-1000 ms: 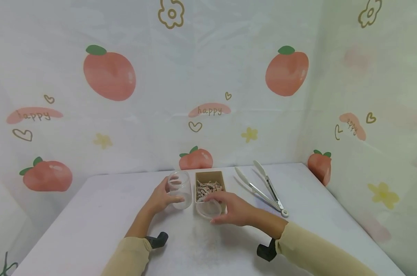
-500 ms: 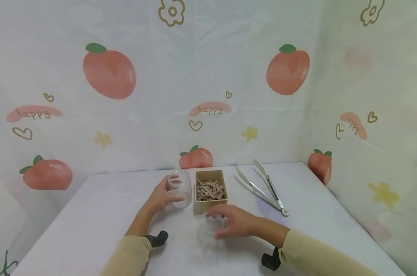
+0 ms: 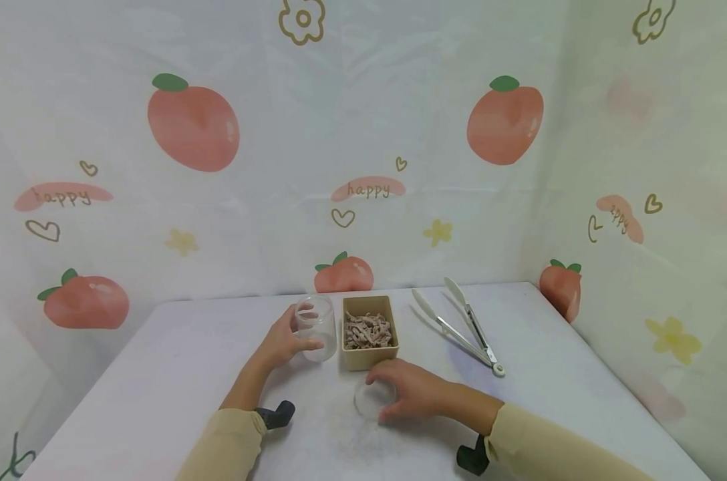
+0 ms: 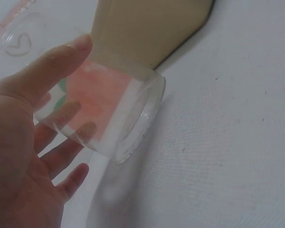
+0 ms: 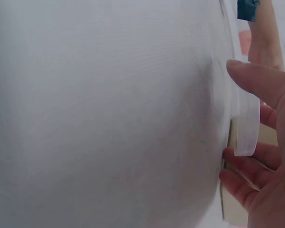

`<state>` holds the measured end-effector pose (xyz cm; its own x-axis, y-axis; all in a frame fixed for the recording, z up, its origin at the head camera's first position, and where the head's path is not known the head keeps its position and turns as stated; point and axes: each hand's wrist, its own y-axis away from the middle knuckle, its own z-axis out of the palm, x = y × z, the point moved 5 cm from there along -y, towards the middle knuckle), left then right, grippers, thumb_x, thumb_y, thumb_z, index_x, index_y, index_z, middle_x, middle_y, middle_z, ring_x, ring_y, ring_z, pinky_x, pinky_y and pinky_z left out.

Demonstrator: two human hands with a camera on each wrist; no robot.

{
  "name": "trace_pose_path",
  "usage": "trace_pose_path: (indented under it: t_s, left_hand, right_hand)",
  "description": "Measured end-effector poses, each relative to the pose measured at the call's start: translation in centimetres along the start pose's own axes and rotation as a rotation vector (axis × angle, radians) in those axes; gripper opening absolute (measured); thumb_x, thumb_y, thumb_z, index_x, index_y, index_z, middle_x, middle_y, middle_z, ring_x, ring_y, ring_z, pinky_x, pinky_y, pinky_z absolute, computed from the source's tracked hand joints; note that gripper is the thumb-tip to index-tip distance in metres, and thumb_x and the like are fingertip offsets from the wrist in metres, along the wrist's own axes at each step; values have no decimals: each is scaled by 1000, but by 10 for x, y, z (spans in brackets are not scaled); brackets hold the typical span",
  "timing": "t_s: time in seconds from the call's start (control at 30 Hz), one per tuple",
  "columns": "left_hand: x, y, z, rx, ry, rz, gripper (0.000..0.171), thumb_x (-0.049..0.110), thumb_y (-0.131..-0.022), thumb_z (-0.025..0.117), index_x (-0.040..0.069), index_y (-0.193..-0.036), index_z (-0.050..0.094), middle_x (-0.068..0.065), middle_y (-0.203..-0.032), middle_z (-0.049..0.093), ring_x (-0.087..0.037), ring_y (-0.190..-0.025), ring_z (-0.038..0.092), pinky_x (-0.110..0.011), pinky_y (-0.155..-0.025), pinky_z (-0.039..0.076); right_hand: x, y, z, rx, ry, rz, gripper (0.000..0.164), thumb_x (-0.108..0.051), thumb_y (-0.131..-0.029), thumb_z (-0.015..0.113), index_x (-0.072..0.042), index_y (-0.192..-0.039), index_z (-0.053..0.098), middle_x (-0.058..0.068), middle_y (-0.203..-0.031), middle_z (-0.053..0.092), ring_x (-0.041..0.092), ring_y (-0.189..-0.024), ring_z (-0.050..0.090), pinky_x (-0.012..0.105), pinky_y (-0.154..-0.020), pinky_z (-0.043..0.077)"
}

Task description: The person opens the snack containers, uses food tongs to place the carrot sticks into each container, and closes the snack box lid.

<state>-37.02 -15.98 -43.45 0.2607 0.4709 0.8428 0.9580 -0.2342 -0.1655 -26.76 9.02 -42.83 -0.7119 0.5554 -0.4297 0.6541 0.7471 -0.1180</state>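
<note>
My left hand grips a clear, round jar, thumb on the near side and fingers behind it. In the left wrist view, the jar appears tilted, with its base close to the tabletop. My right hand holds a clear round lid by its rim, low over the table in front of a tan box. The right wrist view has the lid edge-on between thumb and fingers. Greyish-brown shredded strips partly fill the box.
Silver tongs with pale tips lie spread on the white table, right of the box. A white cloth printed with peaches hangs behind and on the right.
My right hand has brought the lid from the box's front edge toward me and lower, uncovering the box's front. My left hand keeps its grip on the jar.
</note>
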Motion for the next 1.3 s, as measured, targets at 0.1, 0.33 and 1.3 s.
trace_pose_path:
  t_s: [0.1,0.33,1.3]
  left_hand:
    - [0,0,0,-2,-6,-8,82,22,-73,87,14,-141,39,-5,-136,56,-32,-126,49,-55,-98,42]
    - [2,1,0,-5,10,1,83,19,-73,87,12,-140,40,-7,-136,56,-33,-126,50,-56,-100,40]
    - [0,0,1,-1,14,-10,83,18,-74,86,10,-141,39,-9,-136,55,-34,-128,48,-56,-101,38]
  right_hand:
    - [3,1,2,-6,18,39,49,-30,-74,84,-17,-115,61,-8,-117,59,11,-112,51,30,-97,41]
    - [6,1,4,-31,70,77,47,-33,-73,85,-22,-109,57,-13,-110,55,9,-105,49,31,-93,43]
    - [13,23,-43,-73,54,99,32,-25,-82,78,-14,-109,65,-3,-121,60,20,-118,51,38,-101,41]
